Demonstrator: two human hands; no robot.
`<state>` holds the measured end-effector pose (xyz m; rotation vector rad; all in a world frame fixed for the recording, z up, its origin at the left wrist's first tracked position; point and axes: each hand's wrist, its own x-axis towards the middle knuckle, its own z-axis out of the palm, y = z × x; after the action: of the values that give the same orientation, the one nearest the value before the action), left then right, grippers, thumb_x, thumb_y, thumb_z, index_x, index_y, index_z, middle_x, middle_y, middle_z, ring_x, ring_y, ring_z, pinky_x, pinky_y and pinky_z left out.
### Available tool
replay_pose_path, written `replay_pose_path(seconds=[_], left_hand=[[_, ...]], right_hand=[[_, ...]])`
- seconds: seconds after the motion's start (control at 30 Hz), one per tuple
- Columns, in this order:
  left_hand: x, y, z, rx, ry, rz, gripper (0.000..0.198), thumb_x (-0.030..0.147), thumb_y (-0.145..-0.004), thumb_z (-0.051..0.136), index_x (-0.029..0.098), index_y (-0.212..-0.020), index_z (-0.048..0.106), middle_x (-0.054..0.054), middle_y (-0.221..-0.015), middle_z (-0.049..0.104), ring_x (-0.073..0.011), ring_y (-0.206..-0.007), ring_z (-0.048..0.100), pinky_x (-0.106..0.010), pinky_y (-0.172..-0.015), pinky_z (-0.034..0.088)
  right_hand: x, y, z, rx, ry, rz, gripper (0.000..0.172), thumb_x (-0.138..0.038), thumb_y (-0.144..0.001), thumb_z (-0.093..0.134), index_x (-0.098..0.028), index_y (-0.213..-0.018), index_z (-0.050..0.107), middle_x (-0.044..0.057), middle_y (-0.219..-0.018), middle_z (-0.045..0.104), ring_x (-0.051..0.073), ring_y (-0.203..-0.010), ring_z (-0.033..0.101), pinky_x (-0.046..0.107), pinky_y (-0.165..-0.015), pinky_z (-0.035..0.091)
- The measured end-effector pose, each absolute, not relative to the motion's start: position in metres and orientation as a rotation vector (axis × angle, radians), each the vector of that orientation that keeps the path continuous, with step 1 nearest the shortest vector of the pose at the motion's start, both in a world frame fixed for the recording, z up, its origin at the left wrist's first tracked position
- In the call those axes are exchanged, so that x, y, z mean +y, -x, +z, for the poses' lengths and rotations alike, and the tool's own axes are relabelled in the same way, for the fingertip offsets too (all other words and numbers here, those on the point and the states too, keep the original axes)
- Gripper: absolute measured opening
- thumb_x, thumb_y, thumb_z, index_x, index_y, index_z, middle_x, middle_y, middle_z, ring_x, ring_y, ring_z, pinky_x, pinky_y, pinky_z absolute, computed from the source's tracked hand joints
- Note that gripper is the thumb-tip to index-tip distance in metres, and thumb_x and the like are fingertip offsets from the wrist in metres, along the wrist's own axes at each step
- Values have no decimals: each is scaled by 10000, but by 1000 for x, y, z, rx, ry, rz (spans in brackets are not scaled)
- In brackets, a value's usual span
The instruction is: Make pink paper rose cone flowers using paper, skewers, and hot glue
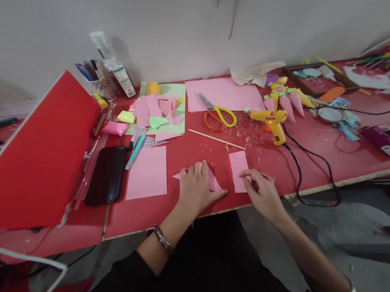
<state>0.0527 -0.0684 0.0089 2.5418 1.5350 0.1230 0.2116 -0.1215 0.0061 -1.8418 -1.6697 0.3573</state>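
My left hand (197, 188) lies flat on a small pink paper piece (214, 182) near the front edge of the red table (326, 157), fingers spread over it. My right hand (261, 190) rests beside it, its fingertips touching the lower edge of a small pink paper rectangle (239, 169). A thin wooden stick (215, 139) lies just beyond both hands.
A larger pink sheet (147, 172) and a black phone (107, 174) lie to the left, beside a tilted red board (35, 162). Scissors (217, 113), a yellow glue gun (273, 123) with its black cord, pink paper cones (288, 102) and paper scraps sit further back.
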Motion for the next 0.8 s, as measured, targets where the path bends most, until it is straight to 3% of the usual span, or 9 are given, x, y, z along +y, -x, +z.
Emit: replay_pose_path(seconds=[0.1,0.23,0.33,0.43,0.57,0.8], left_hand=[[-66,-49,14,1494,-2472,162,774,618,-688,477,47,-1206,413,-177,-1070,537,-300,-1013,483,-428,-875,333],[-59,-39,25,1309,-2222,407,378,421,-825,385,159,-1064,516,-86,-1003,559,-215,-978,510,-380,-878,348],[-55,-33,32,1145,-2003,562,234,358,-801,416,173,-859,547,-27,-845,580,-157,-806,538,-292,-752,407],[-52,-29,33,1125,-1828,612,216,366,-750,455,171,-664,488,12,-659,538,-130,-640,503,-239,-597,393],[-43,-14,35,1189,-1668,742,236,347,-740,407,186,-568,388,47,-526,437,-104,-535,446,-215,-528,352],[23,27,52,1574,-1772,931,238,326,-710,400,192,-513,379,51,-457,384,-101,-481,400,-209,-501,315]], right_hand=[[-117,-205,6,-1660,1721,398,171,-233,-765,375,-204,-789,542,35,-765,643,174,-723,576,339,-760,367],[-106,-192,8,-1581,1601,453,138,-242,-759,419,-202,-808,543,43,-793,638,181,-768,572,314,-720,413],[-97,-178,12,-1530,1496,502,107,-235,-760,438,-196,-789,533,33,-756,628,158,-720,576,275,-677,439],[-89,-166,17,-1555,1426,530,103,-246,-776,443,-191,-759,528,22,-706,615,141,-678,577,247,-646,450],[-86,-165,18,-1681,1428,502,138,-242,-796,406,-187,-815,531,38,-738,623,147,-695,593,253,-652,467],[-108,-172,-7,-1999,1639,57,390,-327,-746,479,-178,-1106,466,124,-1036,588,268,-955,542,414,-794,443]])
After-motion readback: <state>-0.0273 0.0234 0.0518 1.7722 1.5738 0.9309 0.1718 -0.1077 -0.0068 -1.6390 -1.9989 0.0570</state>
